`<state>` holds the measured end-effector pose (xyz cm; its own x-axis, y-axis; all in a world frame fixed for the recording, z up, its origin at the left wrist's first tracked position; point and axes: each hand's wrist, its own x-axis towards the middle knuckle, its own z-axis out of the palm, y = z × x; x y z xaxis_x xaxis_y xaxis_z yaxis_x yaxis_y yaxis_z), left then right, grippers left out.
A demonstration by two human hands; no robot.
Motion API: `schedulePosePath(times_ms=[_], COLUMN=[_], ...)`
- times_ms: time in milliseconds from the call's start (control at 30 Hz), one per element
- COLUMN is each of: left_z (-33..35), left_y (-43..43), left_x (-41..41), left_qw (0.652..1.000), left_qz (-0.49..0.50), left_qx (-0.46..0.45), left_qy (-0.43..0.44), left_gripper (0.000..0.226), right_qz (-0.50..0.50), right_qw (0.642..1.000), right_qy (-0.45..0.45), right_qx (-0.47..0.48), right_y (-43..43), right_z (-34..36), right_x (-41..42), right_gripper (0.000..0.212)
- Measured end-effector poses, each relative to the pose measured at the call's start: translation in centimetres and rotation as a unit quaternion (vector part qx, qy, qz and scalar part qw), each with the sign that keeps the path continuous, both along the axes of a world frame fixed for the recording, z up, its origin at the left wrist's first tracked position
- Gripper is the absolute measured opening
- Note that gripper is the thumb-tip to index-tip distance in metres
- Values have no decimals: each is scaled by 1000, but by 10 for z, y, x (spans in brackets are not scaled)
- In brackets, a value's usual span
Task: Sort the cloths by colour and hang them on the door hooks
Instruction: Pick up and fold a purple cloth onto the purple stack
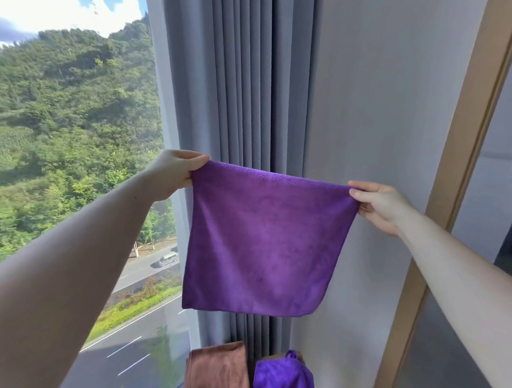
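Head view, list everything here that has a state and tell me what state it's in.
Held purple cloth: spread open, hanging from its top corners.
Left hand: pinches its top left corner.
Right hand: pinches its top right corner.
Brown cloth: draped low down, no hand on it.
Second purple cloth: bunched beside the brown one, loop up.
Curtain: drawn aside, gathered in pleats.

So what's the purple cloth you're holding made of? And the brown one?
The purple cloth looks like soft microfibre: matte, fuzzy, short nap along its top edge. The brown cloth seems the same plush fabric, but that's less sure.
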<state>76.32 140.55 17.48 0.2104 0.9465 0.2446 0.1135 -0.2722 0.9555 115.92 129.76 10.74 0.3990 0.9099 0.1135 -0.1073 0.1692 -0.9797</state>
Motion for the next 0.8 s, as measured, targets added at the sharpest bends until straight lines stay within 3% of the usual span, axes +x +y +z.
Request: schedulePosePath(times_ms=[233,333,600,800], left_z=[-13,-17,-21,-28], left_y=[9,7,16,21], left_x=[-1,4,7,11], left_qw=[999,993,962,952], left_qz=[15,37,71,104], left_qx=[10,43,78,103], left_qy=[42,104,250,270], left_gripper=[20,11,2,10], right_qz=[-76,-116,-159,-174], right_qw=[977,961,946,938], right_qy=[-197,-252,-282,-300], right_qx=[-7,4,-7,1], right_y=[-6,-9,-10,-15], right_z=[16,22,25,21], right_x=[11,13,20,12], right_gripper=[39,37,13,8])
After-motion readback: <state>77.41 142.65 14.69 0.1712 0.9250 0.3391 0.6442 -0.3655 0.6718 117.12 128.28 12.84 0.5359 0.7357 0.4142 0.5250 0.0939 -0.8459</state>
